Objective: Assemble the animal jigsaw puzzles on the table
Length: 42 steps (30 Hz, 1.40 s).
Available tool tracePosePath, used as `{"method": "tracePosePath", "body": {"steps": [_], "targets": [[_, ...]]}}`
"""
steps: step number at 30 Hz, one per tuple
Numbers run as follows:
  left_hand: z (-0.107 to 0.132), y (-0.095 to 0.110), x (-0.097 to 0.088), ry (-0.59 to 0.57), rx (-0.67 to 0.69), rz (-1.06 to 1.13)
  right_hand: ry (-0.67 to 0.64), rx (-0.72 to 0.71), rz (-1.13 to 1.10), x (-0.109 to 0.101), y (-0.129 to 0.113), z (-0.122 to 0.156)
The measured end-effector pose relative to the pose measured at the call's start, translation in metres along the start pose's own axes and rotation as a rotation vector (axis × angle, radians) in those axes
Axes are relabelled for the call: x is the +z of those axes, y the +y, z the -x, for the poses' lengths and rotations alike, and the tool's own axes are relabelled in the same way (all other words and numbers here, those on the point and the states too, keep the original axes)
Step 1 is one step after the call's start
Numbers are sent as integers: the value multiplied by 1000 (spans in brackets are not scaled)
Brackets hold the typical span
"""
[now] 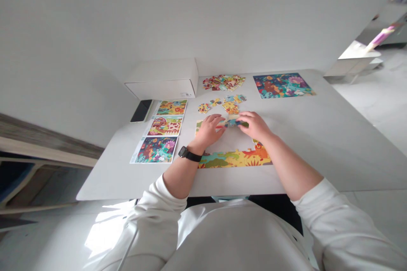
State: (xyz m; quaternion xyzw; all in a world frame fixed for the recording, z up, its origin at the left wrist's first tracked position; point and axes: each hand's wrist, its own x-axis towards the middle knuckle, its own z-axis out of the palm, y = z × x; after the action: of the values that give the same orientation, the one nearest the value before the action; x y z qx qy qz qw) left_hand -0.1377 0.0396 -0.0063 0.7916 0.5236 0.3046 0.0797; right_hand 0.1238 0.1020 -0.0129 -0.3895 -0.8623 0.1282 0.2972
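Observation:
My left hand [211, 129], with a black watch on its wrist, rests curled on the white table [318, 135] and pinches the left end of a short strip of joined puzzle pieces [231, 123]. At the strip's right end, my right hand [254, 125] is curled over it and grips it. Both hands lie over a partly built yellow puzzle [235, 159] whose bottom row shows a lion. Loose pieces [222, 105] lie just beyond my fingers, and a bigger pile of pieces [224, 81] sits farther back.
A finished blue puzzle [281, 85] lies at the back right. Three picture cards [162, 129] run down the left side, next to a black phone [142, 110]. A white box [163, 79] stands at the back left against the wall.

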Motion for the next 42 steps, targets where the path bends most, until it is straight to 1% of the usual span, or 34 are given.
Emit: {"method": "tracePosePath", "body": {"steps": [5, 10, 16, 21, 25, 28, 31, 36, 42], "targets": [[1, -2, 5, -73, -31, -32, -50, 5, 57, 10, 5, -4], [1, -5, 9, -123, -41, -42, -85, -4, 90, 13, 7, -5], [2, -4, 9, -148, -74, -74, -99, 9, 95, 12, 5, -5], [4, -1, 9, -154, -71, -90, -103, 1, 88, 14, 7, -4], [4, -1, 9, -167, -66, -92, -81, -3, 67, 5, 10, -3], [5, -1, 10, -163, -62, -89, -41, 35, 67, -8, 12, -3], [5, -1, 10, -164, -61, -89, -59, 84, 77, -17, 11, -2], [4, -1, 10, -184, -64, -105, -173, 169, 90, -14, 6, 0], [4, 2, 8, -217, -75, -140, -199, 173, 138, -11, 3, 0]]}}
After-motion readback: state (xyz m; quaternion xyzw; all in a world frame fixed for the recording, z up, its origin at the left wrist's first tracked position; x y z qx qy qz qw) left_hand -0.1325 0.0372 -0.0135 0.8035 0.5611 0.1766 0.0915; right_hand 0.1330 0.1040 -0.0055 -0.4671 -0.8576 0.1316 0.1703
